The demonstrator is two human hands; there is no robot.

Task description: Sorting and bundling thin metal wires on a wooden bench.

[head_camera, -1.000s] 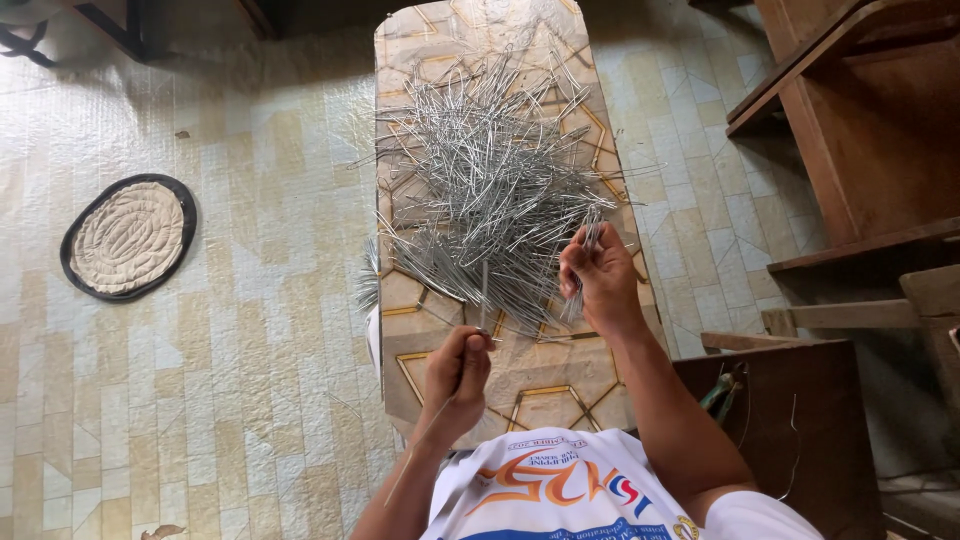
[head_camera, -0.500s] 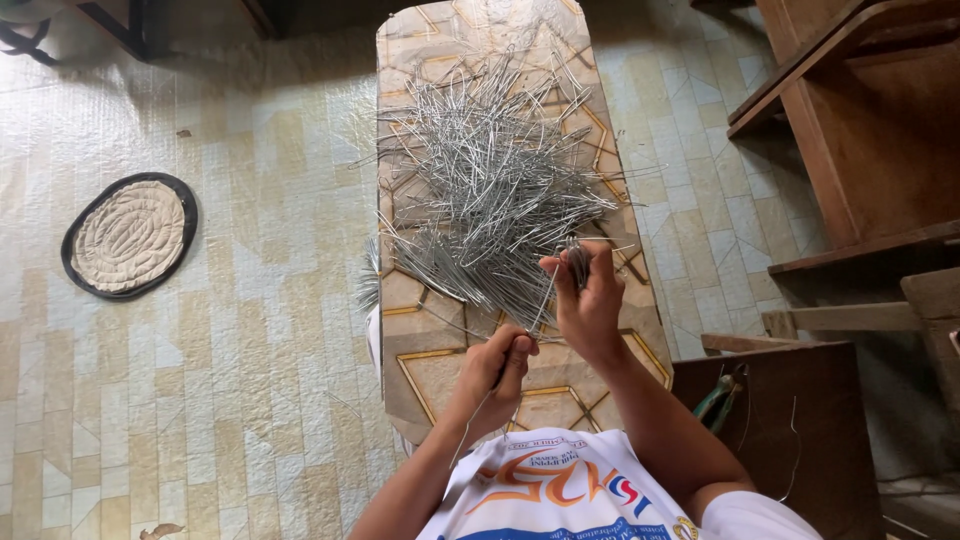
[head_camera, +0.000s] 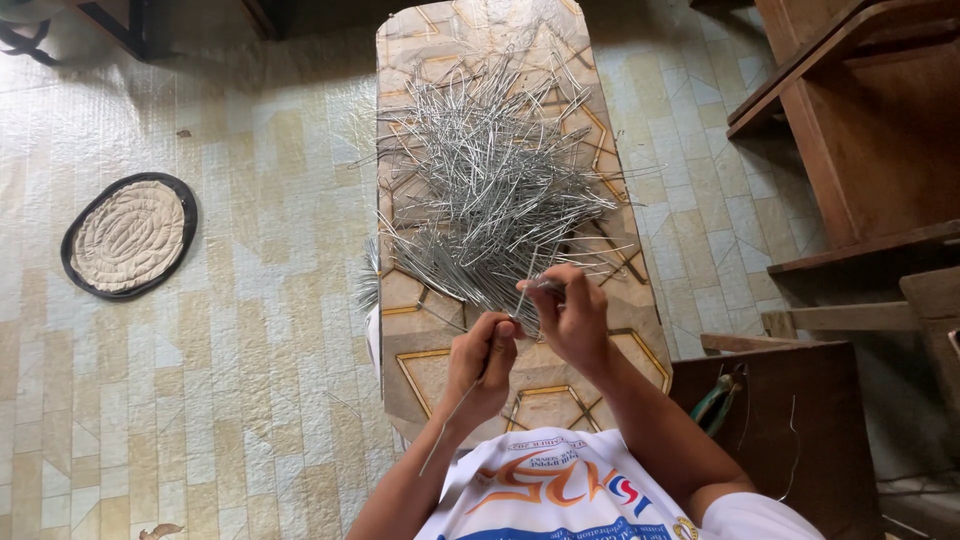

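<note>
Hands of one person meet over a narrow table (head_camera: pixel 430 370) seen from straight above, its top patterned in tan with gold star-shaped lines. Covering the upper and middle part of the tabletop, from about twelve o'clock down to the centre, lies a big tangled heap of thin silver wire pieces (head_camera: pixel 495 190), many bent into long hairpin shapes. At roughly six o'clock from that heap, the left hand (head_camera: pixel 482 365) is closed in a fist around a single thin wire (head_camera: pixel 452 425) that trails down past the wrist toward seven o'clock. Just beside it, at its two o'clock, the right hand (head_camera: pixel 572 320) has its fingers curled and pinched on the upper end of a wire piece at the heap's lower edge; whether this is the same wire cannot be told. Compared with a second ago, the two hands have drawn close together: the right hand was then higher up in the heap and the left hand sat lower and apart, near the table's near end. Half a second ago they were already nearly side by side. At nine o'clock, well apart on the pale tiled floor (head_camera: pixel 250 330), lies an oval woven mat (head_camera: pixel 128 236) with a dark rim. Dark wooden furniture (head_camera: pixel 850 130) stands at three o'clock.
</note>
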